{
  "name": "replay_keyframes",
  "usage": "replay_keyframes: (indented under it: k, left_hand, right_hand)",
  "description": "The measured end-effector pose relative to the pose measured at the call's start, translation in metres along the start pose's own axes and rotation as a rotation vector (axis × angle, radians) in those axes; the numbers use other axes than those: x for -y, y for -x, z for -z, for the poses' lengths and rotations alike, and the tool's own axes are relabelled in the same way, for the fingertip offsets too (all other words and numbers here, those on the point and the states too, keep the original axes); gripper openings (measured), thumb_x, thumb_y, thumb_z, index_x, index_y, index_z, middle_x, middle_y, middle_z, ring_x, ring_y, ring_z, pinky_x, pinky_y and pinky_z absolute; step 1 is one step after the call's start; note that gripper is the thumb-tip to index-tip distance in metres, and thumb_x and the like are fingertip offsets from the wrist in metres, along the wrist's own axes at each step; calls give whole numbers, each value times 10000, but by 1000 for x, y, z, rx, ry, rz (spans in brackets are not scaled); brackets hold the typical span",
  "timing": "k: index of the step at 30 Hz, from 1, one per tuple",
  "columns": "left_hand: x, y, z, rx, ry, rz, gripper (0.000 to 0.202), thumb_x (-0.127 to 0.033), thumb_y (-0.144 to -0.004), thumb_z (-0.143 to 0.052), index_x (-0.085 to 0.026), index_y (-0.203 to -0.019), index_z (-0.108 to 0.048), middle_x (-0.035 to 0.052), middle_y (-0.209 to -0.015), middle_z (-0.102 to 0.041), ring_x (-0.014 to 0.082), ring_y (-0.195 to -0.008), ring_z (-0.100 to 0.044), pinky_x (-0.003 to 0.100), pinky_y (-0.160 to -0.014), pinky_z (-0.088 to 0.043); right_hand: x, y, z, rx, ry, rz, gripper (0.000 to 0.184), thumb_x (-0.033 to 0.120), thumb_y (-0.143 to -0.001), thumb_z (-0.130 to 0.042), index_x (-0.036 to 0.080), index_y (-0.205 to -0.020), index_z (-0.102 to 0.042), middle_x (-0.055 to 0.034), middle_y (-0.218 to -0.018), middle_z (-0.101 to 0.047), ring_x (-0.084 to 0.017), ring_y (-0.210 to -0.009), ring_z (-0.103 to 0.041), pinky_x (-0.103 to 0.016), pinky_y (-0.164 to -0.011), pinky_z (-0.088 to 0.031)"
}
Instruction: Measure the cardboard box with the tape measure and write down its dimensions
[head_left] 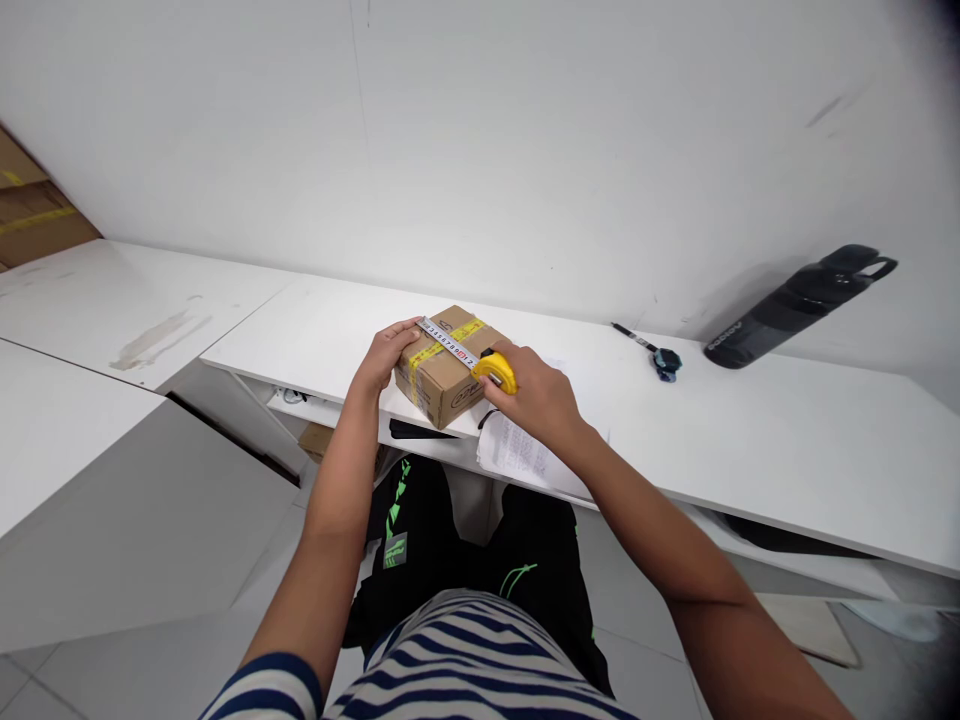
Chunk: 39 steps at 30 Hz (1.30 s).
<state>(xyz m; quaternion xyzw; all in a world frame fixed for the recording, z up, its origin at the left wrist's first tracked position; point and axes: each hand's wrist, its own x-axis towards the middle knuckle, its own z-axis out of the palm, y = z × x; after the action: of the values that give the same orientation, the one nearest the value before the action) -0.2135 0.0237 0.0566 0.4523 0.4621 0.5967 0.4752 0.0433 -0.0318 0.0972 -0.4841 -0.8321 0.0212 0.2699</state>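
A small brown cardboard box (427,372) with yellow packing tape lies on the white desk, turned at an angle to the front edge. Across its top runs the pulled-out metal blade (448,342) of a yellow tape measure (497,372), printed numbers facing up. My left hand (387,354) is at the box's left corner, thumb and fingers closed at the blade's free end. Wrapped round the yellow case at the box's right side is my right hand (536,392). Its palm hides part of the case.
Loose written papers (517,450) lie under my right forearm at the desk's front edge. To the right are a dark wristwatch (664,362) and a black water bottle (795,305) by the wall. Larger cartons (37,215) stand far left. An open shelf (795,540) runs below the desktop.
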Motion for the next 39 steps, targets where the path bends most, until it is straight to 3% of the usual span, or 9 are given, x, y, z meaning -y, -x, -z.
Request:
replay_keyframes:
  k: [16,23,26,30,34,36,39]
  left_hand:
    - [-1,2,-1,-11,-22,2,468,-326,-664,-740,-169,-1104,-713,83,-1162,-706,224,-985,-651,360,-915,-483]
    - [-1,0,-1,-9,-40,1,499,-339,-688,-726,-161,-1152,-685,85,-1189,-693,224,-994,-645,351,-908,-488]
    - [-3,8,4,-51,-23,1,569,-366,-684,-746,-148,-1202,-653,103,-1243,-668,243,-1063,-631,349,-932,-483]
    - [5,49,18,-61,46,-57,602,-478,-743,-710,-139,-1234,-630,123,-1287,-642,278,-1152,-602,358,-950,-487]
    - [36,93,39,-215,41,-166,651,-546,-780,-662,-208,-1326,-553,90,-1334,-613,281,-1212,-572,403,-1019,-455]
    - [51,104,50,-328,-124,-193,629,-586,-754,-666,-215,-1259,-606,92,-1280,-643,308,-1228,-553,450,-1054,-420]
    - [63,106,61,-508,-483,-267,538,-569,-694,-725,-255,-1127,-678,95,-1270,-637,351,-1323,-446,506,-1150,-270]
  right_hand:
    - [-3,5,-5,-15,-34,-20,424,404,-870,-517,228,-1255,-524,-86,-1060,-664,-248,-824,-630,-316,-589,-462]
    - [-8,5,-9,-9,-104,-28,423,403,-872,-533,229,-1257,-522,-92,-1107,-653,-264,-919,-639,-345,-674,-505]
    - [-18,3,-18,-100,-288,-19,478,453,-860,-567,228,-1275,-491,-97,-1193,-624,-248,-985,-630,-374,-792,-525]
    - [-29,-10,-25,-323,-573,-168,597,525,-810,-618,236,-1297,-430,-95,-1196,-599,-215,-940,-633,-385,-817,-536]
    - [-21,-34,-18,-394,-800,-234,577,536,-782,-628,212,-1228,-460,-91,-1108,-601,-213,-930,-625,-372,-791,-543]
    - [-12,-48,-17,-354,-888,-224,582,532,-764,-636,206,-1214,-461,-81,-1062,-609,-211,-905,-627,-369,-780,-543]
    - [7,-69,-24,-230,-989,-161,593,529,-729,-654,210,-1193,-468,-62,-1007,-622,-205,-862,-625,-369,-769,-544]
